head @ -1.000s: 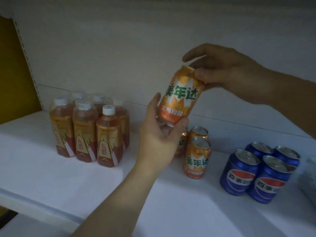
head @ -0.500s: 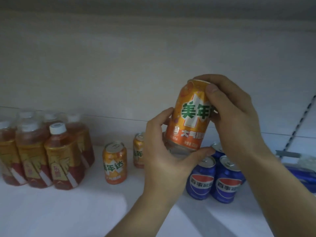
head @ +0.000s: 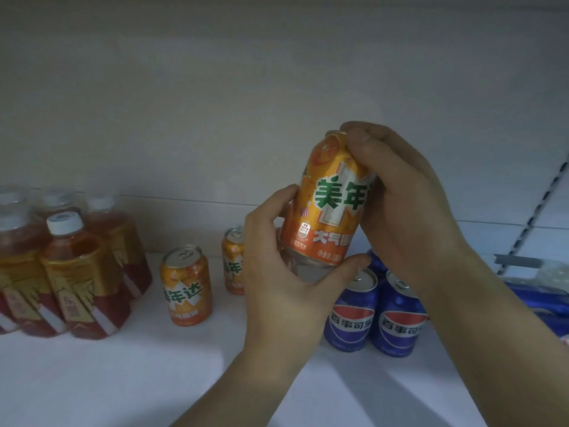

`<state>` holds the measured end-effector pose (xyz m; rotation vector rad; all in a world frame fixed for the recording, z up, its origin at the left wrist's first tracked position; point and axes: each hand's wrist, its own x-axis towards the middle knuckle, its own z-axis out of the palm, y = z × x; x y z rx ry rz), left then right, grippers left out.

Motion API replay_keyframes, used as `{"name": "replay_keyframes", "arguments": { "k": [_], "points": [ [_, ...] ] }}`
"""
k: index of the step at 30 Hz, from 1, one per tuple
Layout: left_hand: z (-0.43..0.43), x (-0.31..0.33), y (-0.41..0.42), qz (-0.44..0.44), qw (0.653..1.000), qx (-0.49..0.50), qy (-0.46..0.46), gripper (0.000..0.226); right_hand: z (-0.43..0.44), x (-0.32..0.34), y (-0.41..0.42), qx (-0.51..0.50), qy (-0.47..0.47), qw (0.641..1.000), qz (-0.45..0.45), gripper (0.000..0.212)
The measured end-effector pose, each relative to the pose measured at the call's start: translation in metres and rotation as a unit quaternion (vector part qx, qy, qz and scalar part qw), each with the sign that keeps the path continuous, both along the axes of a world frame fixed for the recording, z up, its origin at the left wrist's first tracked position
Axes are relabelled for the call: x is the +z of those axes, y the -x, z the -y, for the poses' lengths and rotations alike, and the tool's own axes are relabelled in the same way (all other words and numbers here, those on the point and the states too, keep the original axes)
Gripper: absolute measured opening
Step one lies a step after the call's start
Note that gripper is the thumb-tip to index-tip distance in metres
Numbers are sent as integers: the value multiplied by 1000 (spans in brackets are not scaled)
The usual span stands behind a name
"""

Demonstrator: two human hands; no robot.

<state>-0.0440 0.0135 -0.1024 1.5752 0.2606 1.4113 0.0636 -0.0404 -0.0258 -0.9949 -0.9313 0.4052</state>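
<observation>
An orange soda can point(head: 331, 208) with green characters is held up in front of the shelf's back wall, tilted slightly to the right. My left hand point(head: 289, 282) grips its bottom end, thumb and fingers curled round the base. My right hand point(head: 400, 204) wraps over its top and right side. Both hands hold the can well above the white shelf point(head: 123, 365).
Two more orange cans point(head: 186, 286) point(head: 233, 260) stand on the shelf left of my hands. Two blue cola cans point(head: 351, 312) point(head: 400, 318) stand below the right hand. Several amber bottles point(head: 74, 278) with white caps crowd the far left. A blue package point(head: 538, 300) lies at the right.
My right hand has closed over the can's top, where it first only touched it. The can has turned more upright, and my view has swung right, sliding the bottles to the left edge.
</observation>
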Motion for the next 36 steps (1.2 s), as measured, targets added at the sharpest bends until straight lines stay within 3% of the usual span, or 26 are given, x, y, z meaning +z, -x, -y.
{"name": "replay_keyframes", "arguments": {
  "k": [3, 5, 7, 20, 27, 29, 33, 36],
  "points": [
    [2, 5, 4, 0, 995, -90, 44, 79, -3, -3, 0, -7, -27, 999, -33, 28],
    [1, 10, 7, -7, 973, -203, 110, 73, -3, -5, -1, -3, -32, 998, -57, 30],
    [0, 9, 8, -20, 958, -249, 145, 68, -3, -6, -3, 7, -26, 998, -63, 33],
    [13, 2, 1, 21, 982, -145, 116, 81, -3, -7, -3, 23, -4, 998, -67, 32],
    [13, 1, -1, 22, 992, -76, 96, 92, -3, -7, 6, -6, 15, 1000, -24, 43],
    [14, 4, 0, 20, 990, -91, 106, 92, -2, -6, 6, 3, 4, 999, -42, 43],
    [8, 8, 2, 31, 958, -222, 177, 65, 1, -6, -1, 11, -12, 998, -69, 37],
    [6, 7, 2, 38, 958, -214, 186, 59, -1, -8, -4, 12, -3, 997, -79, 47]
  ]
}}
